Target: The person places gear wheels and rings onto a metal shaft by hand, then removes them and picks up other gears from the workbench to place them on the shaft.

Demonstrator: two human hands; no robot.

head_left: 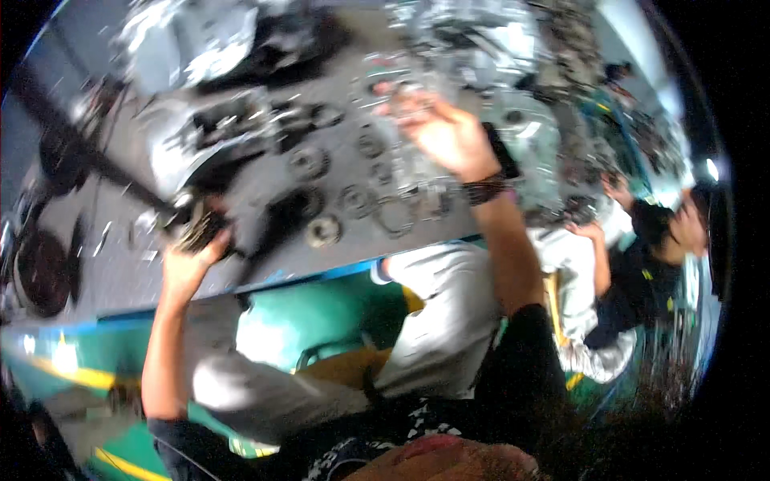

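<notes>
My left hand (188, 260) is closed around a ridged, gear-like metal part (194, 224) near the table's front edge. A long dark shaft (112, 172) slants from it toward the upper left; blur hides whether the two are joined. Farther out, my right hand (449, 136) reaches over clear plastic bags (421, 164). Its fingers are smeared by motion, so whether they grip anything is unclear. Between my hands lie several ring-shaped metal parts, among them a gear (309, 163) and a paler ring (323, 231).
A large silvery metal housing (172, 48) stands at the back left, with another casting (180, 136) in front of it. Bagged parts (473, 36) crowd the back right. A dark round disc (42, 272) is at far left. A co-worker (654, 248) sits at the right along the table.
</notes>
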